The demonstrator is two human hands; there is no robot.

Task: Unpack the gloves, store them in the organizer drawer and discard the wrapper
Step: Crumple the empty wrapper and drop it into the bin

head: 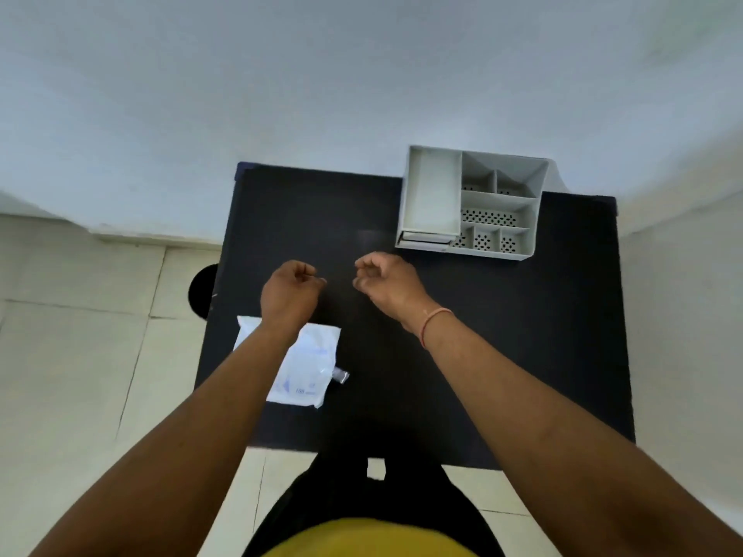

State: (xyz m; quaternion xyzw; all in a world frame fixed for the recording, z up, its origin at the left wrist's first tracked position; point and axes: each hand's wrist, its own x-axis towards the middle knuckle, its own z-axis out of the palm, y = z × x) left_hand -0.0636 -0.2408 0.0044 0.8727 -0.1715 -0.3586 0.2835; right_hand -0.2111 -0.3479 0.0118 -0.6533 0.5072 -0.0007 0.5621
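Observation:
A white plastic pack of gloves (299, 367) lies flat near the left front of the black table (502, 335), partly hidden under my left forearm. My left hand (287, 293) hovers above the table just beyond the pack, fingers curled shut with nothing in them. My right hand (388, 285) is level with it, a short gap to the right, fingers curled loosely and also holding nothing. The grey organizer (470, 203) stands at the table's far right corner, with a long open compartment on its left and a shut drawer front low at its near left.
A dark round object (203, 291) sits on the tiled floor at the table's left edge. A white wall runs behind the table. My legs and yellow shirt fill the bottom centre.

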